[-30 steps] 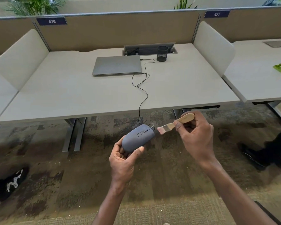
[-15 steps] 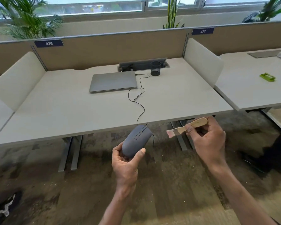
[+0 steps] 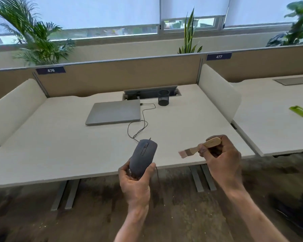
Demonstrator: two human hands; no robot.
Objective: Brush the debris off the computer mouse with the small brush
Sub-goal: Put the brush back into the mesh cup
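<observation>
The computer mouse [image 3: 143, 158] sat in the lower centre of the head view, gripped at its rear by the left hand [image 3: 136, 182] and held up over the near edge of the counter [image 3: 59, 145]. The right hand [image 3: 220, 161] was closed around the wooden handle of the small brush [image 3: 199, 148], whose bristles pointed left and stood apart from the mouse. No debris was visible on the shell. The cord [image 3: 140, 126] ran slack back to the closed laptop [image 3: 115, 113]; a hard stroke could probably tug it or twist the mouse out of that shallow grip. The counter was pale and bare apart from a black mesh cup [image 3: 163, 97]. Tan partitions, windows and potted plants filled the upper frame; mottled dark carpet lay below.
</observation>
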